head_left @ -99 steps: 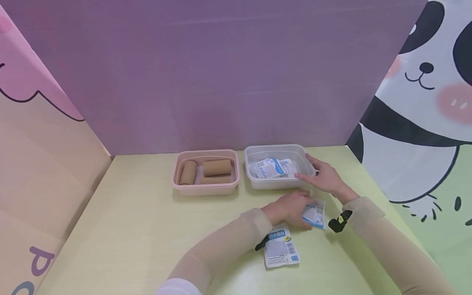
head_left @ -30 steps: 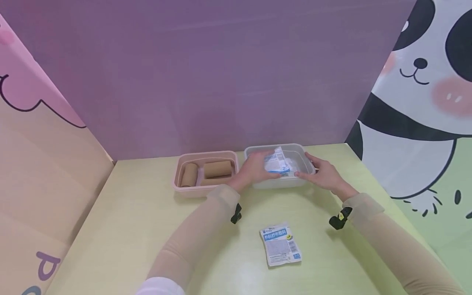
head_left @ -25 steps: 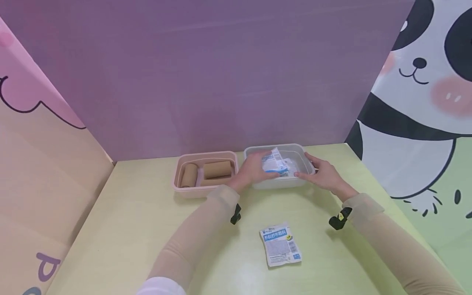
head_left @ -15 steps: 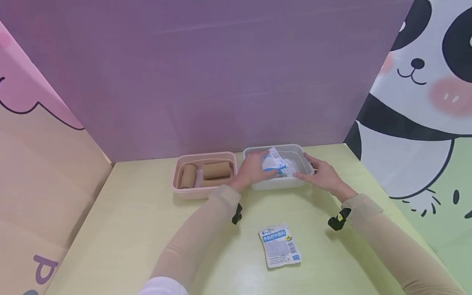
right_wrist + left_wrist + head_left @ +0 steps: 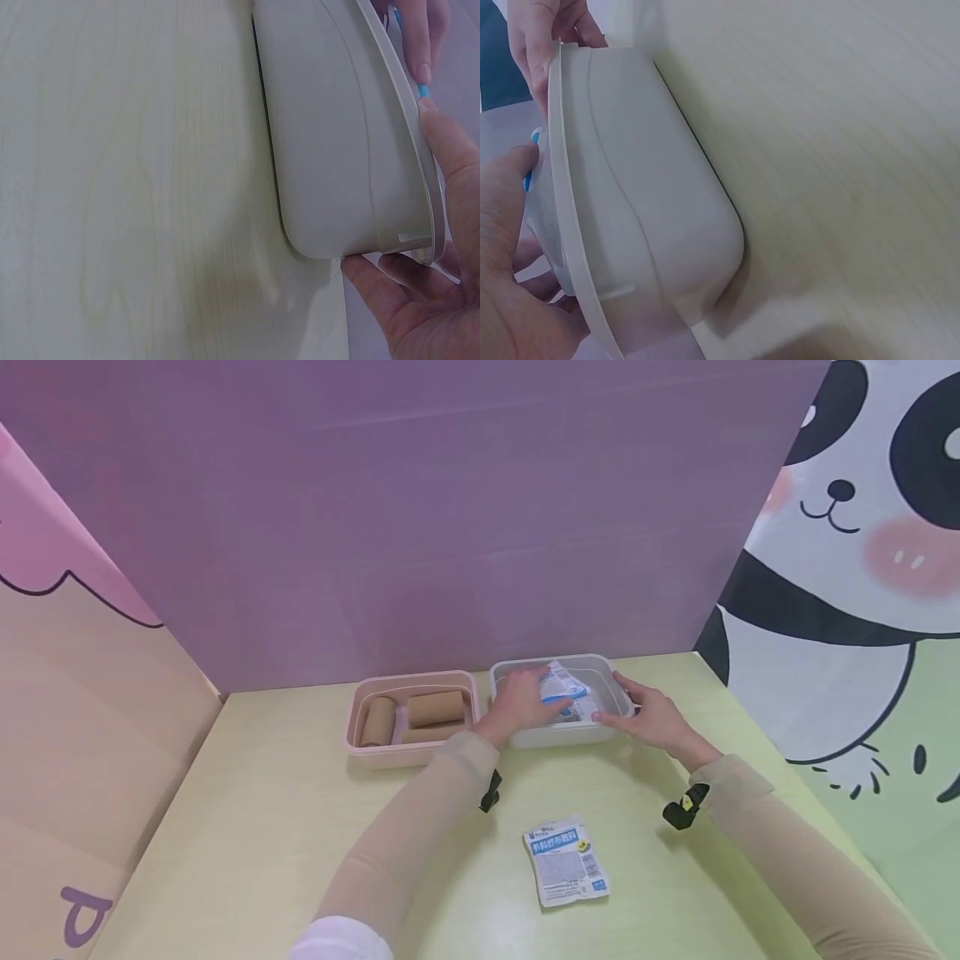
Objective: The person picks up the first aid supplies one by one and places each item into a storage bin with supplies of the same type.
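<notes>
A white plastic box (image 5: 562, 737) stands near the back of the table, holding paper packets of gauze. My left hand (image 5: 522, 700) reaches in over its left end, with a white-and-blue gauze packet (image 5: 562, 682) between thumb and fingers. In the left wrist view the thumb presses the packet from one side while the other fingers go down behind it, inside the rim. My right hand (image 5: 660, 718) grips the box's right end, thumb on the front rim and fingers round the end wall. Nearer me, another gauze packet (image 5: 566, 864) lies flat, its blue printed label facing up.
Left of the white box stands a pink box (image 5: 397, 760) with several brown rolls (image 5: 435, 708). A purple panel (image 5: 450, 527) rises behind both boxes. Printed panels flank the table, a panda (image 5: 840, 610) on the right one.
My left hand has carried a gauze packet from the table in front up and left into the white box. Within the last half second that packet tips lower. The right hand stays on the box.
</notes>
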{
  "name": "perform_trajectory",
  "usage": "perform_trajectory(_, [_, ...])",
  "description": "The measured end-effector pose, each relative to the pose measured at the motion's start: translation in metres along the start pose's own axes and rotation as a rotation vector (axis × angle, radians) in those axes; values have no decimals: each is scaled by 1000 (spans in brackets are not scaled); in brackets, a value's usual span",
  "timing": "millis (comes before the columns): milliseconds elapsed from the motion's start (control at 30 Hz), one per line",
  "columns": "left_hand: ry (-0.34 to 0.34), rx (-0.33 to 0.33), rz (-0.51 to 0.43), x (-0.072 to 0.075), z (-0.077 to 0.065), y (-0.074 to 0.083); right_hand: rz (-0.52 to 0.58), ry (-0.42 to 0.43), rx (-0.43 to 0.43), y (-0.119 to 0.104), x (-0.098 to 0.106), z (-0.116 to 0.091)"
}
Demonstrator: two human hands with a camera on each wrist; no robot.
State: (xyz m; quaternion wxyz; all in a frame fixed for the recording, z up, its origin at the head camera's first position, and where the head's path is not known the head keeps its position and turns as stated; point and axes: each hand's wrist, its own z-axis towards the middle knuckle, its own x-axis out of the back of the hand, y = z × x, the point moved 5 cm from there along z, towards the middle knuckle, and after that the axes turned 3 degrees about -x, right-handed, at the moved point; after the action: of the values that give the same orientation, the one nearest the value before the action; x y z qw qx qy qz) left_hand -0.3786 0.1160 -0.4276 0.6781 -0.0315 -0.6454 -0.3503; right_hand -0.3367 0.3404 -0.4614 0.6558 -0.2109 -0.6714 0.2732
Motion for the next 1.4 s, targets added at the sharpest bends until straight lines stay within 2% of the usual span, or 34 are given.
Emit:
perform_trajectory(167, [-24,-20,10,-4,4,10,0,-2,-12,-1,1,-2])
perform_trajectory(267, [-30,-30,54,-6,5,13,1,-2,-18,-1,2,-2])
perform_trajectory(433, [-42,-22,97,-9,4,9,-7,0,-18,-1,0,-3])
perform_trajectory(667, [-44,-28,98,-11,0,1,-8,7,0,-2,-4,-2])
perform_trajectory(800, [-44,-19,113,-10,0,1,4,7,4,-2,-4,-3])
perform_trajectory(1033, [-4,-50,78,7,-1,11,10,-1,4,-2,1,-1])
perform_trajectory(1233, [27,-82,20,26,-9,22,6,2,14,-2,4,0])
perform_trajectory(1400, [30,-89,-40,35,-17,30,2,-1,11,-1,2,1])
